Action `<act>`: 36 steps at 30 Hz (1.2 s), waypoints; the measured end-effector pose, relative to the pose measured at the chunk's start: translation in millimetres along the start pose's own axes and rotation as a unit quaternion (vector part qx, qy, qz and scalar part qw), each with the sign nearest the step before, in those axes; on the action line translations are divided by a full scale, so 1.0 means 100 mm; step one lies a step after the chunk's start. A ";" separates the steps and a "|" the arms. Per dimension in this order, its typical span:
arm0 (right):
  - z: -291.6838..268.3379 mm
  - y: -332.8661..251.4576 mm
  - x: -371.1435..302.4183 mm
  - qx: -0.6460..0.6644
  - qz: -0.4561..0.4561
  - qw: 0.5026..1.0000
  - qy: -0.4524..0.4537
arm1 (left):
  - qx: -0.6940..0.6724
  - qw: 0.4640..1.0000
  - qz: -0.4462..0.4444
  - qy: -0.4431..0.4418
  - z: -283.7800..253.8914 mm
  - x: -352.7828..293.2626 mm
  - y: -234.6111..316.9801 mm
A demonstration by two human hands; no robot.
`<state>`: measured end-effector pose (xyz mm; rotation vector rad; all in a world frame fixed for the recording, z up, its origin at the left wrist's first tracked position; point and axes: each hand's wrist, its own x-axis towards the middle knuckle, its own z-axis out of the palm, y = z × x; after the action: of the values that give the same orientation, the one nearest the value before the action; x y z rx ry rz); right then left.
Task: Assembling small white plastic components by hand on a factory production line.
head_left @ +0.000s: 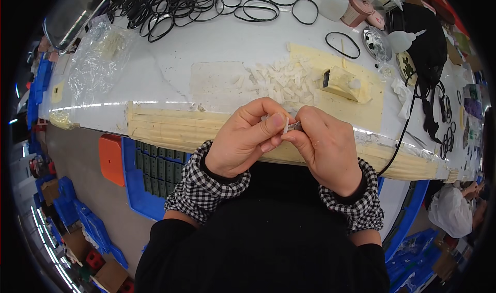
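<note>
Above the table's front edge, my two hands meet with their fingertips close together. My left hand (pixel 243 138) is closed, pinching a small white strip (pixel 285 124) between thumb and fingers. From the right, my right hand (pixel 328 148) is closed on a small dark grey piece (pixel 296 127) that touches or nearly touches the strip; its kind is too small to tell. Just beyond my fingers lies a loose pile of small whitish pieces (pixel 284 81). To its right sits a block wrapped in yellowish tape (pixel 347 84), with a dark slot in one end.
Many black looped bands (pixel 150 4) cover the far left of the white table (pixel 160 60). A clear plastic bag (pixel 98 55) lies at left. Squeeze bottles (pixel 334 5) and a black cloth (pixel 426 40) crowd the far right. Below stand a blue crate (pixel 128 184) and an orange stool (pixel 111 159).
</note>
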<state>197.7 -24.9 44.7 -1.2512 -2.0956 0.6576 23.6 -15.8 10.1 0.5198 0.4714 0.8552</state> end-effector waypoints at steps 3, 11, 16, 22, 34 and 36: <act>-0.02 -0.01 0.00 -0.003 0.004 1.000 -0.011 | 0.001 1.000 -0.006 0.007 0.03 0.00 0.02; 0.01 0.03 -0.01 -0.022 -0.004 1.000 0.006 | -0.006 1.000 -0.010 0.003 0.02 -0.01 0.01; -0.01 0.01 -0.01 -0.028 -0.003 1.000 -0.012 | -0.002 1.000 -0.014 0.011 0.03 -0.02 0.01; -0.09 0.10 -0.04 0.035 0.050 0.997 0.036 | 0.008 0.997 0.024 0.073 -0.01 -0.03 0.05; 0.11 0.15 -0.08 -0.083 0.041 0.995 -0.020 | 0.025 0.980 0.066 0.187 0.04 -0.05 0.20; 0.13 0.18 -0.07 -0.102 0.035 0.994 -0.015 | 0.004 0.982 0.065 0.175 0.00 -0.09 0.20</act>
<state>201.9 -24.5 22.3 -1.4390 -2.1970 0.5041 7.4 -11.9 23.6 0.4105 0.7686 1.0777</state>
